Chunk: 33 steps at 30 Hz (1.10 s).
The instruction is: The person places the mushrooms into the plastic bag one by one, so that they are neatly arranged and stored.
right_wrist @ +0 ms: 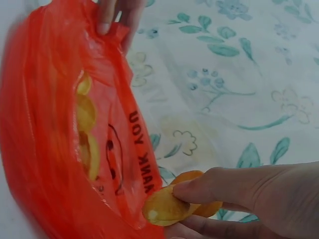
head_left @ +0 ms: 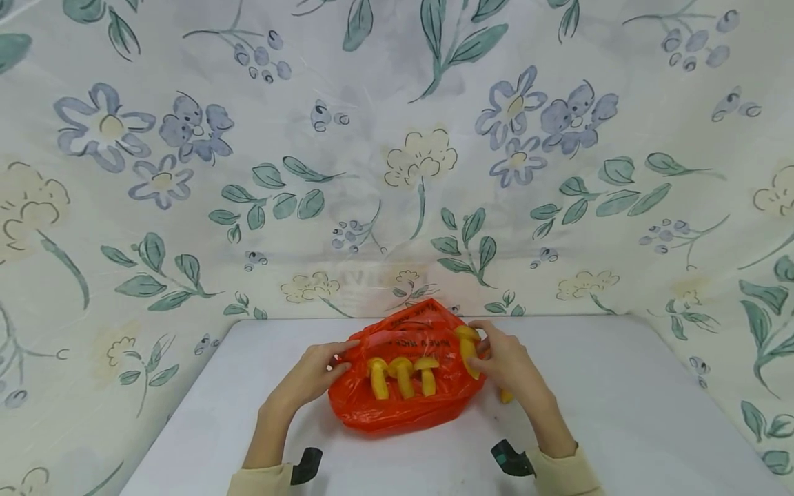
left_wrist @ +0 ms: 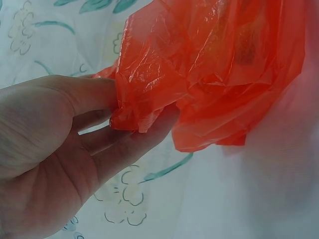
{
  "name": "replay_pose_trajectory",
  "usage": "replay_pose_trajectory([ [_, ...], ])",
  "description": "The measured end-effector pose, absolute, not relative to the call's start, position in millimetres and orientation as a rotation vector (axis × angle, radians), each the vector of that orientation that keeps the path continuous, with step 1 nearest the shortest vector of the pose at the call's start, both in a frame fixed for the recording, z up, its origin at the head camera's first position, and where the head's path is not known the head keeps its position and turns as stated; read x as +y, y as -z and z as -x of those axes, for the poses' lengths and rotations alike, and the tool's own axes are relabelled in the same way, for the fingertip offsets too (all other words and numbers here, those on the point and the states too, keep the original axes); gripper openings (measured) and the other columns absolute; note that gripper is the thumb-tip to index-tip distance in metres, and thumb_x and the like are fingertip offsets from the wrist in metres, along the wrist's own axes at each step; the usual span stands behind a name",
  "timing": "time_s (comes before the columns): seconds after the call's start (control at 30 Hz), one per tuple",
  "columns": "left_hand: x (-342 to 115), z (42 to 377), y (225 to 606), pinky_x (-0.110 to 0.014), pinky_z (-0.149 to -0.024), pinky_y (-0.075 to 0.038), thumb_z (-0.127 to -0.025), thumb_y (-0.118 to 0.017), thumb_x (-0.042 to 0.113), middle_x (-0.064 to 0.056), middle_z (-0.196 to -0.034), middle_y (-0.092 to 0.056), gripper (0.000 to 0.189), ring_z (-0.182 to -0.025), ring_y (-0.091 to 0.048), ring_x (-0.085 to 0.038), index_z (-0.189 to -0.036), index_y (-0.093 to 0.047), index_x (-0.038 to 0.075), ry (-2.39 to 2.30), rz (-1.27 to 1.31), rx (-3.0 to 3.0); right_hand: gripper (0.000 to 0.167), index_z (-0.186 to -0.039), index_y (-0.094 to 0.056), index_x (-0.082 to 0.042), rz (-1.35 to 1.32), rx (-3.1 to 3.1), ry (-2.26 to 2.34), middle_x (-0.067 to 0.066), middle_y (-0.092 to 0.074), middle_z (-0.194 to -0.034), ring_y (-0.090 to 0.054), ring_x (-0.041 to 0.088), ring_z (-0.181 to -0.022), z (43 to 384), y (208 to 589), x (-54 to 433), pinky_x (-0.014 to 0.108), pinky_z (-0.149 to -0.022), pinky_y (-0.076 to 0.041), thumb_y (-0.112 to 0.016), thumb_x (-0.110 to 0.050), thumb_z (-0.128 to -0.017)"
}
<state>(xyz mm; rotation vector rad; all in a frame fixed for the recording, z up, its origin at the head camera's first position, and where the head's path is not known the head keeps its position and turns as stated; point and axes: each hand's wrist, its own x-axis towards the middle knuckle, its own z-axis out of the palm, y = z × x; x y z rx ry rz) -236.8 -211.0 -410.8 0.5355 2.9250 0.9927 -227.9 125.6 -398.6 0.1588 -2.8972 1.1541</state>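
Note:
A red plastic bag with black print lies on the table, its mouth spread wide. Three yellow mushrooms sit side by side in it. My left hand is at the bag's left edge; in the left wrist view, its thumb and fingers pinch the thin red film. At the opposite side, my right hand holds another yellow mushroom between thumb and fingers, overlapping the bag's right edge in the head view. The right wrist view shows the mushroom caps inside the bag opening.
Beneath the right wrist, a small yellow piece shows on the white table, mostly hidden by the arm. A floral cloth rises behind the table and along both sides.

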Motion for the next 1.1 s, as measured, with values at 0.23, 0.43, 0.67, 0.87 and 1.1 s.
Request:
replay_pose_trajectory([
  [0.23, -210, 237, 411, -0.02, -0.07, -0.058, -0.09, -0.067, 0.003, -0.008, -0.114, -0.071, 0.045, -0.083, -0.059, -0.013, -0.134, -0.061, 0.009, -0.997, -0.511, 2.928, 0.06, -0.137, -0.05, -0.014, -0.179, -2.944, -1.146, 0.008, -0.068, -0.098, -0.061, 0.017, -0.079, 229, 404, 116, 0.029, -0.064, -0.059, -0.077, -0.011, -0.083],
  [0.43, -210, 237, 412, -0.021, -0.07, -0.058, -0.09, -0.066, 0.002, -0.009, -0.115, -0.07, 0.045, -0.083, -0.059, -0.013, -0.134, -0.061, 0.009, -1.0, -0.505, 2.927, 0.061, -0.137, -0.051, -0.013, -0.173, -2.936, -1.144, 0.007, -0.065, -0.096, -0.059, 0.018, -0.082, 230, 411, 110, 0.027, -0.062, -0.058, -0.078, -0.012, -0.082],
  [0.67, -209, 238, 413, -0.019, -0.069, -0.057, -0.09, -0.067, 0.002, -0.008, -0.113, -0.071, 0.045, -0.082, -0.058, -0.013, -0.134, -0.061, 0.01, -0.988, -0.505, 2.931, 0.058, -0.134, -0.053, -0.012, -0.211, -2.914, -1.083, 0.007, -0.069, -0.093, -0.062, 0.015, -0.074, 230, 421, 105, 0.029, -0.065, -0.06, -0.078, -0.013, -0.082],
  [0.87, -211, 237, 412, -0.019, -0.068, -0.057, -0.09, -0.066, 0.002, -0.01, -0.113, -0.07, 0.044, -0.082, -0.059, -0.014, -0.134, -0.061, 0.007, -0.985, -0.556, 2.928, 0.057, -0.133, -0.053, -0.01, -0.202, -2.95, -1.049, 0.005, -0.069, -0.089, -0.059, 0.014, -0.07, 232, 427, 103, 0.028, -0.064, -0.059, -0.078, -0.013, -0.081],
  [1.1, -211, 238, 413, -0.02, -0.069, -0.058, -0.09, -0.066, 0.002, -0.01, -0.114, -0.071, 0.044, -0.083, -0.06, -0.014, -0.134, -0.061, 0.008, -0.991, -0.544, 2.925, 0.057, -0.133, -0.054, -0.007, -0.192, -2.98, -1.051, 0.002, -0.062, -0.08, -0.054, 0.014, -0.066, 234, 433, 100, 0.023, -0.059, -0.053, -0.078, -0.013, -0.082],
])
